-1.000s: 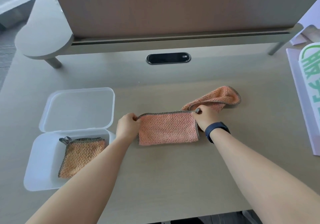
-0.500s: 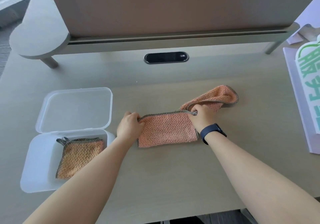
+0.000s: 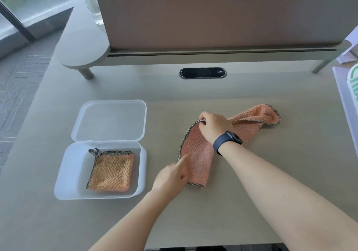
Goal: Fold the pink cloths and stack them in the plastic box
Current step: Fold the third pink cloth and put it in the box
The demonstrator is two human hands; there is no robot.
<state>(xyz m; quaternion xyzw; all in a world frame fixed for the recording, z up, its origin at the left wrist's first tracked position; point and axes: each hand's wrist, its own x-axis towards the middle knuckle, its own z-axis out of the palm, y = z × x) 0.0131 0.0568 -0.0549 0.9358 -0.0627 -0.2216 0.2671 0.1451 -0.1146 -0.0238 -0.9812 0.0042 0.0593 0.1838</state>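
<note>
A pink cloth (image 3: 197, 154) with a dark stitched edge lies folded on the desk, its long side running toward me. My right hand (image 3: 215, 126), a dark watch on its wrist, grips the cloth's far edge. At the near left edge is my left hand (image 3: 172, 175), fingers tucked under the cloth and thumb along it. Bunched pink cloth (image 3: 259, 115) lies just behind my right wrist; I cannot tell whether it is a separate cloth. The clear plastic box (image 3: 64, 173) stands open at the left, its lid (image 3: 108, 119) laid back, with one folded cloth (image 3: 111, 170) inside.
A brown divider panel (image 3: 213, 16) on a raised shelf (image 3: 83, 47) closes off the back of the desk. A black cable port (image 3: 202, 73) sits below it. White and green papers (image 3: 348, 95) lie at the right edge. A glass bottle (image 3: 91, 0) stands far left.
My right hand has carried the cloth's right end over to the left, folding it narrower. My left hand has slid from the far left corner down to the near edge. The view has tilted upward.
</note>
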